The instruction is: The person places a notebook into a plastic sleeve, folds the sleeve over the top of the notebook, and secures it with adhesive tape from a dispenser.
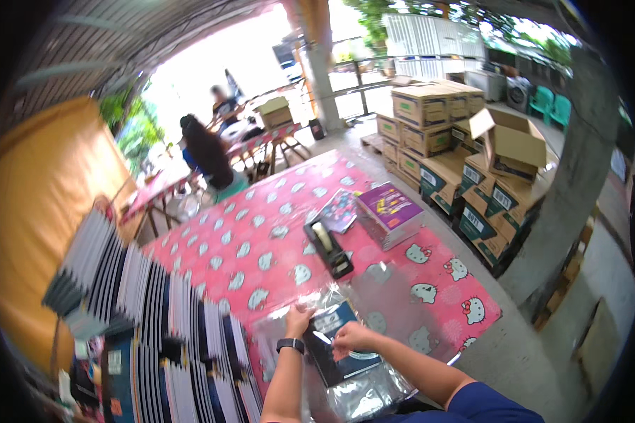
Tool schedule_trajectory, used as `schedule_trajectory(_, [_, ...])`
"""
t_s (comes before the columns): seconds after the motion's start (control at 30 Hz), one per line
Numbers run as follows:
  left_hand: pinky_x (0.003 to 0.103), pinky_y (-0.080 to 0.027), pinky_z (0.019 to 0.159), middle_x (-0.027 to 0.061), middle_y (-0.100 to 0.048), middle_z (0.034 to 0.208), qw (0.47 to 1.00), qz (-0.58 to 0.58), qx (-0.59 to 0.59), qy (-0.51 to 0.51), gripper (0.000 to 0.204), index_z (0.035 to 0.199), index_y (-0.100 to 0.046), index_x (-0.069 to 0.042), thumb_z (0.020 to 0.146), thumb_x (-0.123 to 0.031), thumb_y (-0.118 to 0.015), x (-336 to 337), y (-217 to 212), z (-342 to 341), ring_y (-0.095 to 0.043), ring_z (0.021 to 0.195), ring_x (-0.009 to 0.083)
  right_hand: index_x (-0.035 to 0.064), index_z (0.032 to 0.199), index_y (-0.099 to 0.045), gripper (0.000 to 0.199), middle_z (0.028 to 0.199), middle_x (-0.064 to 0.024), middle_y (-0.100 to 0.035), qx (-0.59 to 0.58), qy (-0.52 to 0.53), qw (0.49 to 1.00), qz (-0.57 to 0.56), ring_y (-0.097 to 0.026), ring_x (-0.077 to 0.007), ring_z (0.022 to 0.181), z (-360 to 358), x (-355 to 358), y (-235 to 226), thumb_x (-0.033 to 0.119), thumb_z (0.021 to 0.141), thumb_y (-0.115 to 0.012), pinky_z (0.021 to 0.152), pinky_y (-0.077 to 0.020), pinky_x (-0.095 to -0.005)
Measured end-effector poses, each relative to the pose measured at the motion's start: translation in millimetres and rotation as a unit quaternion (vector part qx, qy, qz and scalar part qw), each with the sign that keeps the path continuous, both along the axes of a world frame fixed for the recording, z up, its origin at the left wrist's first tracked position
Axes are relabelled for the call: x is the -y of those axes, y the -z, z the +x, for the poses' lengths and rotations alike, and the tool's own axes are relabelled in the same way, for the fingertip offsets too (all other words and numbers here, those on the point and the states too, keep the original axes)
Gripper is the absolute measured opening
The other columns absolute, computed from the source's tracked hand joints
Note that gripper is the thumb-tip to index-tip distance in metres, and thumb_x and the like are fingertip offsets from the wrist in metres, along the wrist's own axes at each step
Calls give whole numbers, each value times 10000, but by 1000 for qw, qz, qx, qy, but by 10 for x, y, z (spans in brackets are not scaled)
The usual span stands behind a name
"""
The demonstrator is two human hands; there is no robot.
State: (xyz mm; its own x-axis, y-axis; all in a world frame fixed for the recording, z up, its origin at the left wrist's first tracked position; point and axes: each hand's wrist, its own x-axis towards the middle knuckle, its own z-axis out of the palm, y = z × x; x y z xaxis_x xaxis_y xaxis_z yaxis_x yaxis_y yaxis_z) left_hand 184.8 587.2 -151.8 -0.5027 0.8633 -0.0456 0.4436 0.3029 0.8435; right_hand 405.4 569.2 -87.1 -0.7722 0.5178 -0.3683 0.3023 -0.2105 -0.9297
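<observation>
A covered open-air work area is seen, with a concrete floor [543, 352] and a long surface [261, 247] covered by a pink cloth with a cartoon cat pattern. At the right of the surface, many cardboard boxes [458, 141] are stacked, one of them open at the top. Along the left edge, long rows of thin booklets [155, 310] are laid overlapping. Far behind, two people [208, 151] are seated at other tables. Near the middle of the surface a stack of books [390, 213] with a purple cover is placed, and just beside it a black tape dispenser [328, 248]. At the near edge, a dark blue book [339, 345] is lying inside a clear plastic sleeve [363, 395]. The left hand [298, 321], with a black watch on the wrist, is closed on the upper edge of the sleeve. The right hand [351, 337] is pinching the book's top.
</observation>
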Motion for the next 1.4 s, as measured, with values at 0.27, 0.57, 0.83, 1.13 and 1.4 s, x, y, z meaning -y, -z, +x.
schedule_trajectory(0.27, [283,-428,625,20,-563,741,961,258,-50,-89,127,865,-583,-2,850,-124,-611,-586,-831,-53,-512,686,121,11,749,-687,247,705,-83,-683,-85,-55,990,102,-662,-172,649,53,-103,224,234,815,-601,591,-522,-297])
schedule_trajectory(0.57, [419,-225,1080,128,-461,1331,947,37,-270,170,425,1266,-493,-43,865,-185,-517,1479,-561,911,-330,1296,325,32,810,-685,225,731,-128,-658,-89,-101,972,195,-648,-255,694,24,-166,375,242,789,-606,632,-498,-358])
schedule_trajectory(0.83, [496,-88,1093,194,-79,1499,958,11,-226,176,678,1430,-199,-50,892,-344,-488,1493,-397,648,-82,1386,351,174,1271,-481,594,1385,-115,-363,2,-266,792,550,-281,-335,1298,304,-183,-20,406,745,-631,1001,-281,-546])
schedule_trajectory(1.13, [591,-55,1059,73,-145,1517,963,31,-142,225,688,1444,-208,-105,896,-435,-460,1378,-308,705,-16,1389,383,299,1418,-277,942,1519,-121,-82,208,-198,777,560,6,-449,1367,149,-76,-29,696,628,-604,874,-149,-793])
schedule_trajectory(1.4, [757,-32,938,-77,-182,1509,916,-41,-308,254,595,1392,-330,-371,845,-565,-464,1276,-406,726,0,1384,399,168,1454,-154,1125,1511,-145,-102,229,-178,782,552,-27,-429,1373,74,-48,-42,736,594,-605,906,-164,-759])
